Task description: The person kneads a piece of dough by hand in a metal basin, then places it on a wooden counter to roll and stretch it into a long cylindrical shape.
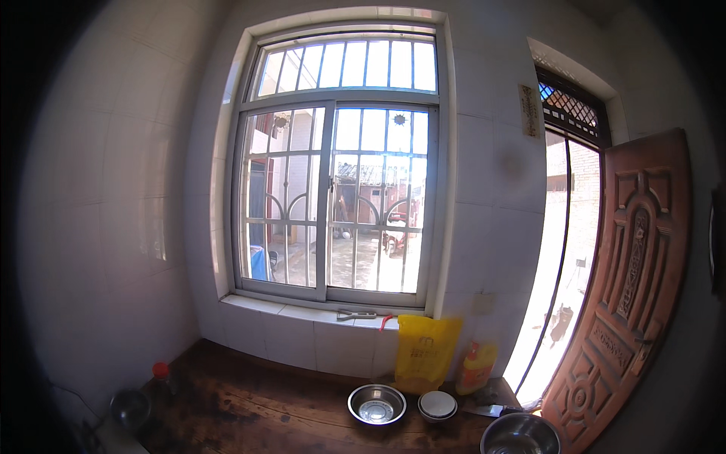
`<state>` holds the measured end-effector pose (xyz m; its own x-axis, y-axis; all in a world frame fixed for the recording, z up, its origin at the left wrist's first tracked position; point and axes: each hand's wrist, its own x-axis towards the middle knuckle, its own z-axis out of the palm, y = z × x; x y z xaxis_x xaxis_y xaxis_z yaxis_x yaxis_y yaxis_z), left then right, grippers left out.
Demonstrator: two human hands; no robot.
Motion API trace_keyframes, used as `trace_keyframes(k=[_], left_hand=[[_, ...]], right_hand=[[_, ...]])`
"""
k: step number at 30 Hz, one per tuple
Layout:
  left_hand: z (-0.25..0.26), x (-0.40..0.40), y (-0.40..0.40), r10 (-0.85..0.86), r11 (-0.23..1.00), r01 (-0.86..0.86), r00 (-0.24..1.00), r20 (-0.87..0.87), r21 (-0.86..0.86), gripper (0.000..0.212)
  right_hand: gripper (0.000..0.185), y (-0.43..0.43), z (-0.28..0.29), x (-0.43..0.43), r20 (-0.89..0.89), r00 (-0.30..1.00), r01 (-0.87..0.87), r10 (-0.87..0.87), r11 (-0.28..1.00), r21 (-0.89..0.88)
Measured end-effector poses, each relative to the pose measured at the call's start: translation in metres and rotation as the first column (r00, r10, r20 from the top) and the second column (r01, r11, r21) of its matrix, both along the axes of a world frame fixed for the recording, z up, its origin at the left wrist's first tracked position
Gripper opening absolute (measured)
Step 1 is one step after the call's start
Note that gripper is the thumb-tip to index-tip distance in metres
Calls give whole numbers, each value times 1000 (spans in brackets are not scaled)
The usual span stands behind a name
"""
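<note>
Neither of my hands is in view. Before me, under the window, stretches a dark wooden tabletop (249, 411). A shallow stainless steel bowl (376, 404) rests on it, with small stacked white bowls (437, 405) just to its right. Farther right lies a knife (488, 410), its handle towards the door, close to a larger steel basin (520, 436) cut off by the bottom rim. Behind the bowls a yellow plastic bag (426, 352) hangs against the tiled wall. A yellow bottle with a red pump top (476, 366) stands beside it.
A peeler (356, 315) and a small red item (386, 322) lie on the tiled windowsill (272, 306). At the table's left are a red-lidded jar (161, 374) and a dark round vessel (130, 407). A carved wooden door (629, 272) stands ajar at right.
</note>
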<state>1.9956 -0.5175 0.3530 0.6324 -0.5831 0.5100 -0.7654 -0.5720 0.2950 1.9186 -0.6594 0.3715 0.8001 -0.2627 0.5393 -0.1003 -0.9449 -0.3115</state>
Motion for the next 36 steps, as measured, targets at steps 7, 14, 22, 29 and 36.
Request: trace_keyframes(k=[7, 14, 22, 29, 36], left_hand=[[6, 42, -15, -14, 998, 15, 1000, -19, 53, 26], [1, 67, -16, -41, 995, 41, 999, -3, 87, 24], [0, 113, -42, 97, 995, -93, 989, -108, 45, 21], [5, 38, -14, 108, 950, -49, 979, -175, 308, 18], [-29, 22, 17, 86, 995, -88, 995, 54, 47, 31]], right_hand=[[20, -27, 2, 21, -52, 999, 7, -5, 999, 54], [20, -43, -16, 35, -78, 997, 2, 3, 998, 62], [22, -58, 0, 66, -100, 995, 37, -29, 996, 81], [23, 26, -3, 8, 36, 999, 18, -13, 988, -153], [21, 20, 9, 24, -29, 999, -36, 35, 998, -58]])
